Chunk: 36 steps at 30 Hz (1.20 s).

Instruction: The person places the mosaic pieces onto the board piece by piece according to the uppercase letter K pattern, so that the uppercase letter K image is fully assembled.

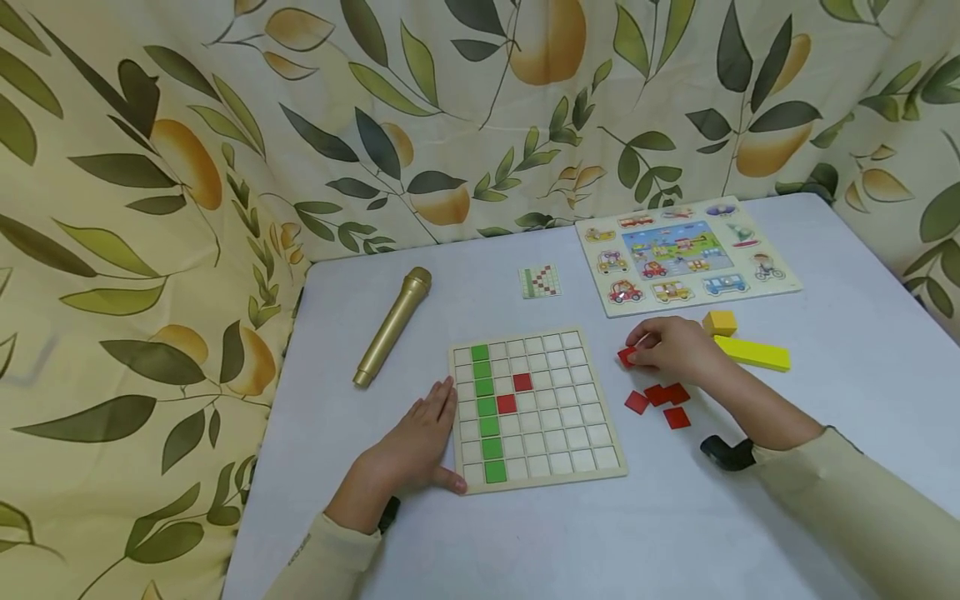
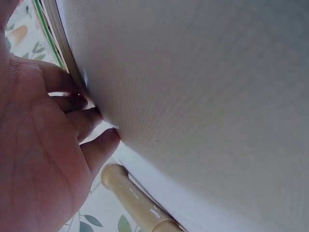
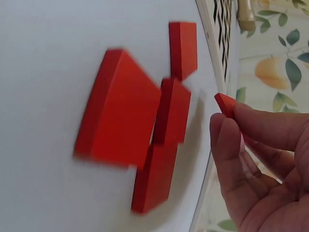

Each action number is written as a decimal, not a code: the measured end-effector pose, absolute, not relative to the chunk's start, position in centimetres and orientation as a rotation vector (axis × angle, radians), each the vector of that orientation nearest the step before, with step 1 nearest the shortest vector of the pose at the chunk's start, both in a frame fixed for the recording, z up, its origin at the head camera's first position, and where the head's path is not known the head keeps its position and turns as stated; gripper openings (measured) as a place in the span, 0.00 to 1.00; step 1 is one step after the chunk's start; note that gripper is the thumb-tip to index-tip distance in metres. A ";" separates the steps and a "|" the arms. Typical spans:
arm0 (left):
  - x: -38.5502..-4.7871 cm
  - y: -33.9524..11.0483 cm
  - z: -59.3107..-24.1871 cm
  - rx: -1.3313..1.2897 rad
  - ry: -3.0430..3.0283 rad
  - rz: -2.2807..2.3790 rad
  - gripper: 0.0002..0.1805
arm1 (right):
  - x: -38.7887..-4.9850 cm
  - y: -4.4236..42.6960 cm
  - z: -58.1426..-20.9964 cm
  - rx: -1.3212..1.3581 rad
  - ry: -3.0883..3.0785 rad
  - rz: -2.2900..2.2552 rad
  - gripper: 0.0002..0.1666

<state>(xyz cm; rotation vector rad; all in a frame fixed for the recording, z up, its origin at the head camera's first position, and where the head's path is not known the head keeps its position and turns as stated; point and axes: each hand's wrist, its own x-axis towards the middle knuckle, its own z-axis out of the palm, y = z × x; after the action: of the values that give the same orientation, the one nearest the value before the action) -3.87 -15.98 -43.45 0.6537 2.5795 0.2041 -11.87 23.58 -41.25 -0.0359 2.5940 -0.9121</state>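
Note:
A wooden grid board [image 1: 611,400] lies on the table, with a column of green tiles [image 1: 487,407] and two red tiles [image 1: 522,382] set diagonally in its squares. Along the board's left edge rests my left hand [image 1: 412,442], fingers extended and thumb at the lower corner; the left wrist view shows its fingertips [image 2: 104,145] against the tabletop. To the right of the board, my right hand [image 1: 671,350] pinches a red square tile [image 3: 226,104] between thumb and fingers, above the table. Several loose red tiles [image 1: 677,417] lie just below that hand.
Left of the board lies a gold microphone [image 1: 393,325]. Behind the board is a small pattern card [image 1: 540,282]. A vehicle picture puzzle [image 1: 592,258] sits at the back right. Near my right wrist are a yellow cube [image 1: 720,322] and a yellow bar [image 1: 757,354].

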 end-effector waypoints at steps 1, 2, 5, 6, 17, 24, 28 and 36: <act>-3.9 -16.0 -43.5 0.653 2.580 0.197 0.76 | -11.9 23.3 -41.3 -0.038 2.593 -0.914 0.14; -3.9 -16.0 -43.5 0.654 2.580 0.192 0.76 | -11.9 23.1 -41.3 -0.046 2.598 -0.912 0.14; -3.9 -16.0 -43.6 0.658 2.583 0.189 0.76 | -12.1 22.4 -41.4 -0.069 2.609 -0.921 0.13; -3.9 -16.0 -43.6 0.660 2.583 0.189 0.76 | -12.1 22.2 -41.4 -0.073 2.612 -0.929 0.13; -3.9 -16.0 -43.5 0.669 2.585 0.194 0.75 | -13.0 19.6 -41.9 -0.111 2.605 -1.055 0.09; -3.9 -16.0 -43.4 0.670 2.581 0.191 0.75 | -13.6 17.9 -42.2 -0.173 2.613 -1.085 0.09; -3.9 -16.0 -43.4 0.666 2.573 0.189 0.75 | -13.8 17.0 -42.4 -0.191 2.626 -1.082 0.08; -4.0 -16.1 -43.7 0.663 2.578 0.175 0.76 | -14.0 14.9 -43.1 -0.186 2.558 -1.116 0.08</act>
<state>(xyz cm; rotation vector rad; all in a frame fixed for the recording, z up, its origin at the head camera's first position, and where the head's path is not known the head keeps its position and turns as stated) -3.98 -16.08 -43.70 0.6627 2.5780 0.1746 -14.04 14.95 -43.10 -0.1860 2.5582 -1.1157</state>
